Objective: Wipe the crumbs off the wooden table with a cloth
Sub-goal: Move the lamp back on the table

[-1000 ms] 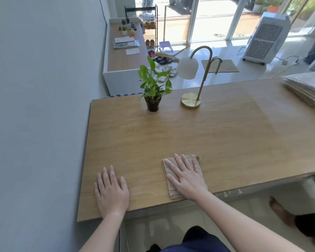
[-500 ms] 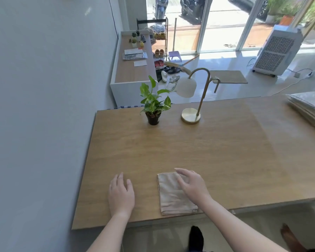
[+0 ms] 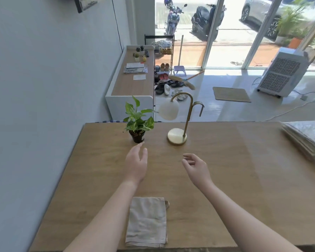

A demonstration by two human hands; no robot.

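The wooden table [image 3: 225, 170] fills the view, with the folded beige cloth [image 3: 146, 221] lying flat at its near edge, untouched between the forearms. At the far side stand a brass lamp [image 3: 177, 137] and, left of it, a potted plant [image 3: 137, 124]. The left hand [image 3: 136, 164] and right hand [image 3: 196, 169] hover just nearer than these, loose-fingered and holding nothing.

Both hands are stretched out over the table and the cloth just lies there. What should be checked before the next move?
1. Hands free: left hand and right hand hold nothing. Ok.
2. Cloth to hand: the cloth lies folded at the near edge of the table, untouched. Ok.
3. Wiping path clear: the potted plant and the lamp stand on the table ahead of the hands. Not ok.
4. Left fingertips touching the potted plant: cannot tell.
5. Crumbs located: none can be made out on the wood. Cannot tell.
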